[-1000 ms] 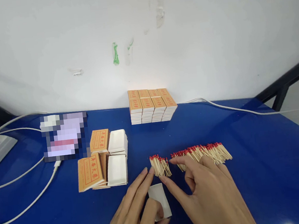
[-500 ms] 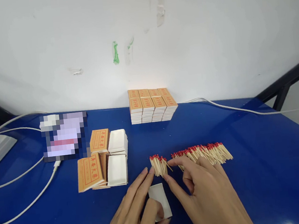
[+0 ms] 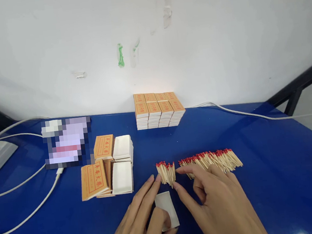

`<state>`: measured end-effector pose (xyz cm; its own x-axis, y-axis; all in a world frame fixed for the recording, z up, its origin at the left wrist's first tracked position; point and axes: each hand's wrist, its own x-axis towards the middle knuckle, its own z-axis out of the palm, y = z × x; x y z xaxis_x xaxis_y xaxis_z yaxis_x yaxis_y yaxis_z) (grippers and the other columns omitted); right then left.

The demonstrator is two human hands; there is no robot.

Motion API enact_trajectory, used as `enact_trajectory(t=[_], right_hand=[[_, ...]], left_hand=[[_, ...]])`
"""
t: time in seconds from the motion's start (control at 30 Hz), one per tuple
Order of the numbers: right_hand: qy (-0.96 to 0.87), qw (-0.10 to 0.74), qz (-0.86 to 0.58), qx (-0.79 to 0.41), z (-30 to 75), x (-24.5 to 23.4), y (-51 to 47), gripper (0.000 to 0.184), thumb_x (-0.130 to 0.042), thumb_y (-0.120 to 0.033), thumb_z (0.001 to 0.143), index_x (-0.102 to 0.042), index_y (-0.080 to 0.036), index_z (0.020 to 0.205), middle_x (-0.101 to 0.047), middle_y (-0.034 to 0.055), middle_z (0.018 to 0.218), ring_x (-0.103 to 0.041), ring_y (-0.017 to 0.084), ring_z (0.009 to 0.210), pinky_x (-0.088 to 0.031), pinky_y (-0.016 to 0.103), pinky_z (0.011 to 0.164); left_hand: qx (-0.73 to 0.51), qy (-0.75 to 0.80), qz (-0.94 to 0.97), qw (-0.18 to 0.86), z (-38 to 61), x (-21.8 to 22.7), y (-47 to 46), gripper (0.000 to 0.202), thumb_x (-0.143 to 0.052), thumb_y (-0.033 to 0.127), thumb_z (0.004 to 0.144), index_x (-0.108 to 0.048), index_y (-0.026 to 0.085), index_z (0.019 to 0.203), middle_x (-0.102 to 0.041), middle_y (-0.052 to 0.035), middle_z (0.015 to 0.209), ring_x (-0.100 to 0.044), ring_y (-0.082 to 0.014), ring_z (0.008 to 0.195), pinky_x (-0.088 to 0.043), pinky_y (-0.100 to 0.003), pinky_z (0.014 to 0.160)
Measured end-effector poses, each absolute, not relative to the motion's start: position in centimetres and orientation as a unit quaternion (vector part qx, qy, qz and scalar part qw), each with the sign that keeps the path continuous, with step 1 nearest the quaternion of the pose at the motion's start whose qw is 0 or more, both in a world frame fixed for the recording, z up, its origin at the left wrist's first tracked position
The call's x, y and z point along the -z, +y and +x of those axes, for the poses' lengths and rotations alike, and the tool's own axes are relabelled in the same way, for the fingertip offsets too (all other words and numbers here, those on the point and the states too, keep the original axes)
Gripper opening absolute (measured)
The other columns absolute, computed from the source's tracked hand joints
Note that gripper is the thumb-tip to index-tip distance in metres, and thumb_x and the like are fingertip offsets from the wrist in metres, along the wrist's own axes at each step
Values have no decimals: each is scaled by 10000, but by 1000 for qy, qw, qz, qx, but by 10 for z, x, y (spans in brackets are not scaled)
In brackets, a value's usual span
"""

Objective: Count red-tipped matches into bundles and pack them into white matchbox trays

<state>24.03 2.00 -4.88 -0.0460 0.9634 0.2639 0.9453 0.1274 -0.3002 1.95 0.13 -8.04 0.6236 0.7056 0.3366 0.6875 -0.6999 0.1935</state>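
Note:
My left hand [image 3: 141,223] lies on the blue table with its fingers stretched forward and its thumb pressing down a small white matchbox tray [image 3: 166,210]. Its fingertips reach the left side of a small bundle of red-tipped matches [image 3: 166,172]. My right hand [image 3: 219,207] rests beside it, fingers spread, with the thumb tip touching the bundle's lower right end and the index finger pointing at a long loose row of matches [image 3: 211,160].
Orange matchbox sleeves [image 3: 94,178] and white trays [image 3: 121,162] are piled at the left. A neat stack of finished matchboxes [image 3: 157,109] stands against the white wall. White cables [image 3: 29,214] and a blurred object [image 3: 67,142] lie at the far left.
My right thumb has slid in against the small bundle and squared it up; a match that stuck out to the right now lies with the rest. The left hand has not moved.

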Motion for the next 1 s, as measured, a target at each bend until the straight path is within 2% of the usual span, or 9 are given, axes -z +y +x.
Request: enact_trajectory(t=[0.17, 0.27, 0.43, 0.63, 0.83, 1.0], right_hand=[[-726, 214, -653, -13, 240, 51, 20, 229, -702, -470, 991, -733, -284, 1121, -553, -42, 602, -586, 215, 605, -416, 361, 628], [-726, 229, -649, 3, 238, 53, 20, 173, -680, -422, 1005, -701, -273, 1093, -543, -34, 605, -643, 259, 707, -418, 370, 653], [-734, 228, -639, 5, 238, 52, 21, 154, -644, -407, 1034, -691, -278, 1102, -559, -24, 637, -651, 267, 715, -420, 368, 648], [-726, 233, -647, 9, 236, 52, 20, 253, -467, -404, 1119, -681, -271, 1092, -593, 14, 717, -668, 279, 769, -460, 414, 706], [-735, 227, -638, 35, 236, 53, 19, 292, -449, -442, 1133, -676, -260, 1114, -620, 28, 736, -702, 309, 810, -445, 408, 677], [-728, 217, -649, 46, 234, 53, 20, 329, -450, -454, 1133, -702, -243, 1111, -655, 52, 757, -697, 322, 827, -430, 418, 695]], left_hand=[[-201, 388, 899, 17, 21, 81, 3, 152, -650, 219, 1035, -521, 274, 979, -582, -235, 1643, -496, -315, 1583, -625, -415, 1106], [-201, 389, 899, 21, 21, 80, 2, 150, -651, 209, 1031, -523, 273, 985, -580, -235, 1644, -494, -315, 1584, -621, -413, 1113], [-196, 387, 901, 26, 20, 79, 1, 153, -658, 216, 1027, -523, 275, 989, -583, -231, 1643, -497, -317, 1579, -624, -411, 1108], [-202, 388, 899, 17, 21, 80, 2, 150, -659, 225, 1032, -525, 271, 983, -588, -230, 1639, -505, -311, 1574, -627, -400, 1110], [-199, 390, 899, 24, 20, 80, 0, 148, -654, 226, 1032, -527, 272, 972, -566, -209, 1665, -511, -310, 1574, -628, -404, 1107], [-200, 384, 901, 15, 20, 80, 2, 143, -648, 231, 1041, -525, 271, 980, -593, -238, 1632, -508, -310, 1574, -625, -395, 1106]])
